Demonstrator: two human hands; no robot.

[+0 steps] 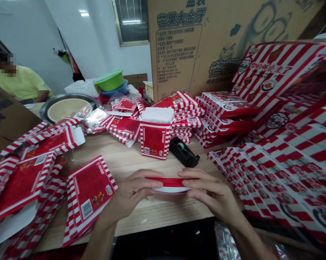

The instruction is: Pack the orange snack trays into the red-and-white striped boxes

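Between my two hands, above the table's front part, is a red and white cardboard box (pixel 172 183), seen edge-on with a white flap along its lower side. My left hand (pixel 136 189) grips its left end, fingers on top and thumb below. At the right end my right hand (pixel 208 187) holds it the same way. Just beyond stands an upright red box (pixel 154 139) with striped edges and a white open top flap. Right of that box sits a black tape dispenser (pixel 183 151). Flat red boxes (pixel 89 193) lie left of my left hand.
Striped boxes (pixel 282 169) are stacked along the right side. More red boxes (pixel 25 177) pile up on the left. Behind are a metal basin (pixel 46 108), a green basin (pixel 109 80) and a large brown carton (pixel 176 68). A person in yellow (pixel 25 83) sits far left.
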